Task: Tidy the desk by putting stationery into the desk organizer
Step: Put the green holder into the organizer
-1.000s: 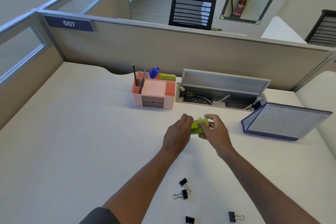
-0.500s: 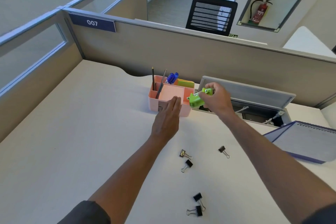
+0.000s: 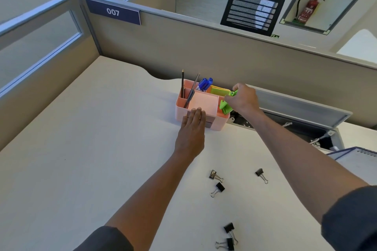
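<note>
Presently, a small bright-green plastic stapler [image 3: 225,106] is pinched in the curled fingers of the right hand [image 3: 243,100], directly over the right-hand end of the pink plastic desk organizer [image 3: 216,123]. The stapler's long axis is tilted steeply: the lower end dips toward the front-right compartment, at or just inside the rim, and the upper end shows beyond the knuckles near the yellow-green sticky-note pad [image 3: 219,90] standing in the compartment behind. Whether the stapler already touches the compartment floor cannot be told.

The left hand [image 3: 192,128] is laid flat, fingers straight, against the organizer's front wall over the grey drawer face; nothing is grasped by it. It is judged to be steadying the organizer.

The organizer is set near the far edge of the white tabletop [image 3: 81,149], close to the partition. Two dark pencils [image 3: 183,84] and blue-capped pens [image 3: 205,83] are held in its back-left slots.

The deciding relation: the target compartment lies straight below the right hand, so the coming move is judged to be a short descent and release, the stapler kept steep so it clears the divider.

Five black metal binder clips [image 3: 219,187] are left toward the near edge, between the two forearms and nearer the right one; they lie well apart from both hands.
</note>
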